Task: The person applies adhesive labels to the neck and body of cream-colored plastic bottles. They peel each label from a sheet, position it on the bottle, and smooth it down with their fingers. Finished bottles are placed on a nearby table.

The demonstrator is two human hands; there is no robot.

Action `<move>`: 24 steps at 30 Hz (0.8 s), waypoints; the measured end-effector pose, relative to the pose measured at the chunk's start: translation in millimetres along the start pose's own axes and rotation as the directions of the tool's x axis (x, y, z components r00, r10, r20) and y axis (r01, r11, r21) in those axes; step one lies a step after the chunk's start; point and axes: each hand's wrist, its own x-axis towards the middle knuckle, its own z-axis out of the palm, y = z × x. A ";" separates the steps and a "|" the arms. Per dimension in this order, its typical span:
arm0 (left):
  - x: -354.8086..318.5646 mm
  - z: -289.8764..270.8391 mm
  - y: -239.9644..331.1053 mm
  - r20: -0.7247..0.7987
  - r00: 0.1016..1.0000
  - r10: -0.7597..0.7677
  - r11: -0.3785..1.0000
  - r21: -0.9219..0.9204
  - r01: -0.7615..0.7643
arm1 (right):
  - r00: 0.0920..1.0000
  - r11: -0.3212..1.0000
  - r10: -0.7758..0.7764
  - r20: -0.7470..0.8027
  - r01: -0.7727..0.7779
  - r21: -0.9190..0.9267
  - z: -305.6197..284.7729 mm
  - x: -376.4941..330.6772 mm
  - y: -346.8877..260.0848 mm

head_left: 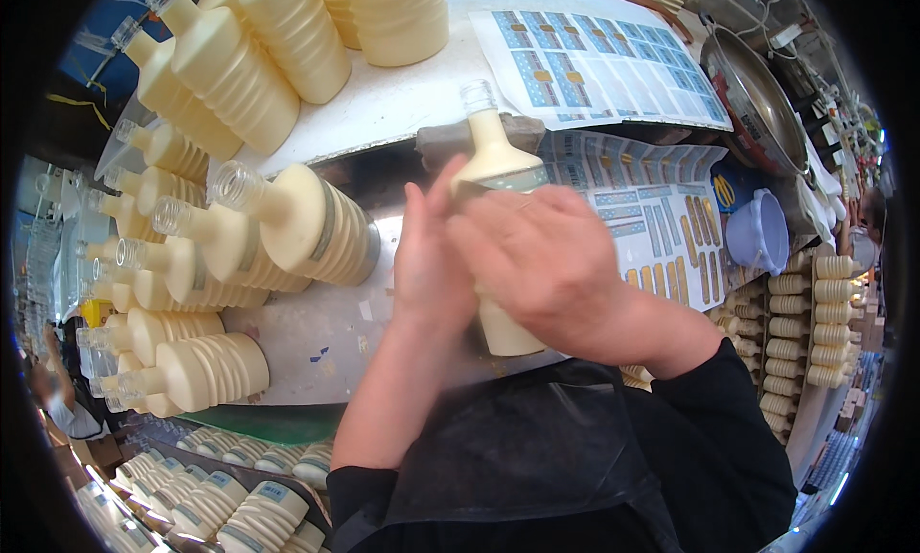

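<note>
A cream ribbed bottle [496, 150] with a clear threaded neck lies in front of me, neck pointing away and resting on a brownish block [443, 141]. A blue patterned band crosses its shoulder. My right hand [541, 256] lies across the bottle's body, slightly blurred, fingers bent and pressed together. A dark edge shows at its fingertips; what it belongs to is hidden. Along the bottle's left side stands my left hand [428, 251], fingers stretched upward and partly covered by the right. The bottle's base shows below my right hand.
Several similar bottles [302, 213] lie at left, more [398, 21] stand at the back left. Sticker sheets [613, 74] lie at the back and right. A lilac bucket [757, 232] and a metal pan [757, 88] are at right. Banded bottles [264, 515] fill the lower left.
</note>
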 end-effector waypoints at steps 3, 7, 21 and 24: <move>-3.8 1.1 1.8 0.017 1.000 -0.002 1.000 0.024 0.002 | 0.965 0.989 -0.146 0.216 0.140 0.043 7.3 1.7 -2.9; -5.5 5.1 1.1 -0.048 0.999 0.022 1.000 0.002 -0.021 | 0.983 0.938 0.184 0.020 -0.182 0.295 3.0 7.3 20.4; -0.5 10.6 -6.2 -0.087 0.978 0.188 0.912 0.386 -0.141 | 0.794 0.680 0.608 0.004 -0.524 0.513 41.4 -4.0 64.2; -0.2 16.5 -5.0 -0.118 0.976 0.184 0.891 0.440 -0.115 | 0.780 0.665 0.624 -0.041 -0.502 0.553 39.5 -14.2 71.0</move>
